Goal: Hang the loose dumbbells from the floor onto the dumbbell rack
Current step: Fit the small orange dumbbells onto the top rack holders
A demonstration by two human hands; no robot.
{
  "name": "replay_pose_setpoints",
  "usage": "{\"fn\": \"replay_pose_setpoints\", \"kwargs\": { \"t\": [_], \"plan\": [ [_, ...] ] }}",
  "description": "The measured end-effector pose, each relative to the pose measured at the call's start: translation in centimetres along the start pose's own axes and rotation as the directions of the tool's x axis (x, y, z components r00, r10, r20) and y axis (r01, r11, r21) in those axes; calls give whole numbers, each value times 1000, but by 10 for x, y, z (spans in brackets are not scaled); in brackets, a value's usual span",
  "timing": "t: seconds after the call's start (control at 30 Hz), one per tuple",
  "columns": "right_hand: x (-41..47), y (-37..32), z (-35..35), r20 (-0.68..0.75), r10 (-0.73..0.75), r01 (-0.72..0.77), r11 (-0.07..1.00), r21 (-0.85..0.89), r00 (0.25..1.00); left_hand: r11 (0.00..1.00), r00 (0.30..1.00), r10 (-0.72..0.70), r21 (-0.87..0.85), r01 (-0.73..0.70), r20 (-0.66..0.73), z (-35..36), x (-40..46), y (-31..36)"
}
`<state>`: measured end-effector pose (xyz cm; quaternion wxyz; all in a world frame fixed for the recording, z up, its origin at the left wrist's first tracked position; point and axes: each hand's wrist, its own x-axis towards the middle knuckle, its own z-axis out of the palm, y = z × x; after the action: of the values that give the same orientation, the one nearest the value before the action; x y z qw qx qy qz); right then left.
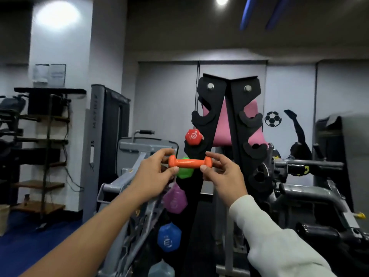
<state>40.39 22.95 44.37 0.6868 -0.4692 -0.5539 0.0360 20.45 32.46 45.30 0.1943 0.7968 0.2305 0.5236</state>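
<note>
Left hand: the left hand (154,168) pinches one end of the small orange vinyl-coated dumbbell (190,162), thumb under and fingers over the head.
Right hand: the right hand (223,172), in a pale long sleeve, pinches the opposite end the same way, fingers curled round that head.
Dumbbell held: level, crosswise, in the air in front of the tall black A-frame dumbbell rack (227,116), roughly level with the rack's middle cradles; it touches no cradle.
Rack, left edge: the ends of hexagonal dumbbells show in a column, red dumbbell (193,136) highest, then green dumbbell (184,171) partly behind the orange one, purple dumbbell (175,198), blue dumbbell (169,237), and a greyish one at the bottom edge.
Rack, upper part: the top hooked cradles (201,116) on both uprights look free; those on the right edge look bare too.
Step in hand: carrying a dumbbell to the rack, by my reading; hanging not yet done.
Next move calls for: lifting the bar to a free pair of cradles, keeping it level so the handle drops into both hooks, then letting go with both hands.
Floor: any remaining loose dumbbells are out of view.
</note>
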Motion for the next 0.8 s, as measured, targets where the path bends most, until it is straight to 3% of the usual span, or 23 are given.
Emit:
{"fn": "replay_pose_setpoints", "kwargs": {
  "t": [0.23, 0.4, 0.57, 0.8],
  "plan": [
    [43, -15, 7, -92, -140, 132, 988, -81, 986, 963, 988, -38, -268, -3, -150, 7, 63, 5],
    [73, -33, 9, -120, -355, 336, 929, -154, 927, 920, 971, -34, -388, -62, -236, 7, 103, 20],
    [104, -56, 5, -108, -539, 477, 808, -347, 835, 841, 978, -74, -539, -45, -196, 9, 143, 40],
    [147, -73, 2, 13, -692, 565, 579, -588, 722, 802, 978, -175, -593, 74, -114, 30, 186, 53]
  ]
}}
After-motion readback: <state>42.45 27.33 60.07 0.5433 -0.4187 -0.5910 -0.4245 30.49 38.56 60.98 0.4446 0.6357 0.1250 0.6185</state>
